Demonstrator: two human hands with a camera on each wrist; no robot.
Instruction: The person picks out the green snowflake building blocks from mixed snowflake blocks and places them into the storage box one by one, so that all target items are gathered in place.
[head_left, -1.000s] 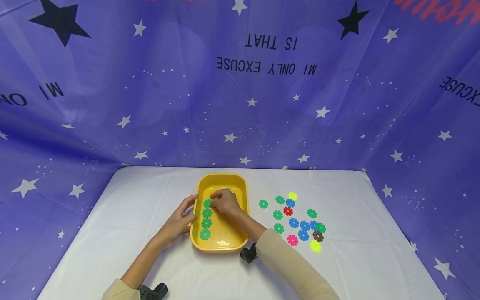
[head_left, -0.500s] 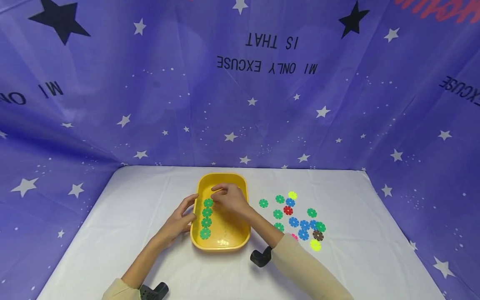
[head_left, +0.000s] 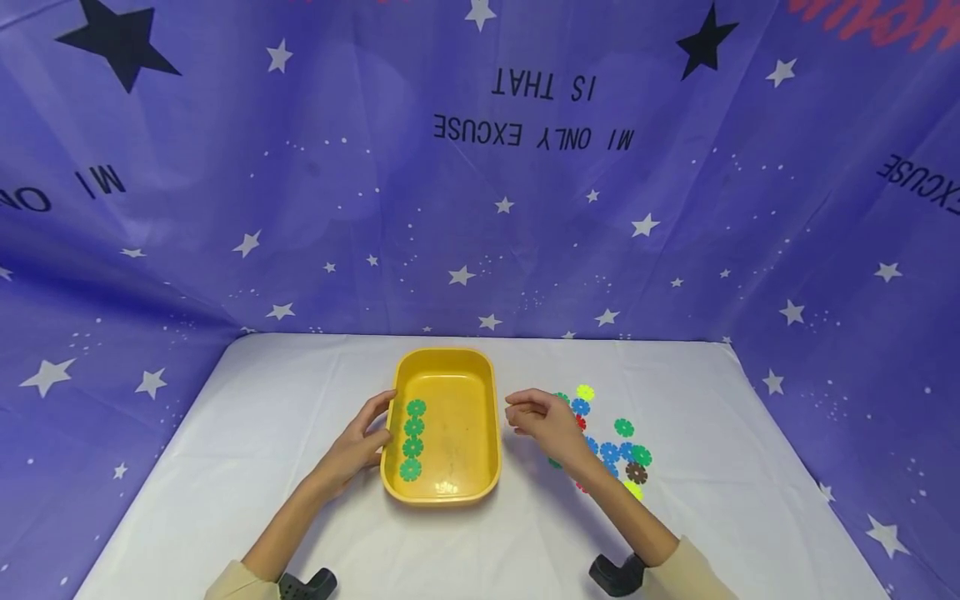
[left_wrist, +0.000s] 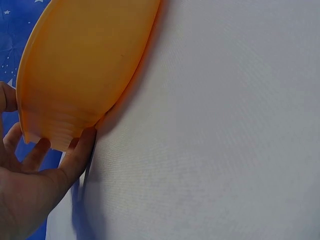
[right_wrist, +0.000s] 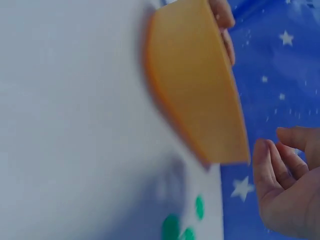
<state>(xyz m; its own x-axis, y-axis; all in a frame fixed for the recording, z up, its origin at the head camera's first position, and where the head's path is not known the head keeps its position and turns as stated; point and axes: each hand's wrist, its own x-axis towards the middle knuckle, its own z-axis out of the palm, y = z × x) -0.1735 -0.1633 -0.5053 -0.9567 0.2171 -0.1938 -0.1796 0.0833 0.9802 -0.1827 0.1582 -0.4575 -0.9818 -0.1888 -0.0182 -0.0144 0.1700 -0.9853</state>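
Note:
My left hand (head_left: 351, 444) rests against the left side of a yellow plastic tray (head_left: 446, 502); in the left wrist view its spread fingers and thumb touch the tray's outer wall (left_wrist: 75, 120). A column of several green notched discs, the flower-shaped toy kind (head_left: 412, 447), lies flat along the tray's left side. Right of the tray, my right hand (head_left: 553, 429) hovers over the table, fingers loosely bent. Nothing shows between its fingers in the right wrist view. It hides part of a group of loose notched discs, among them a blue one (head_left: 609, 452) and a green one (head_left: 624, 427).
More loose discs sit at the right: a brown one (head_left: 636, 472), a yellow one (head_left: 585, 392) and a partly covered red one (head_left: 581, 423). A white cloth (head_left: 720, 517) covers the table. Behind it hangs a purple star-printed curtain (head_left: 420, 283).
My right hand has lifted out of the tray and moved right, over the near side of the loose discs. The green column stays in the tray. My left hand has not moved.

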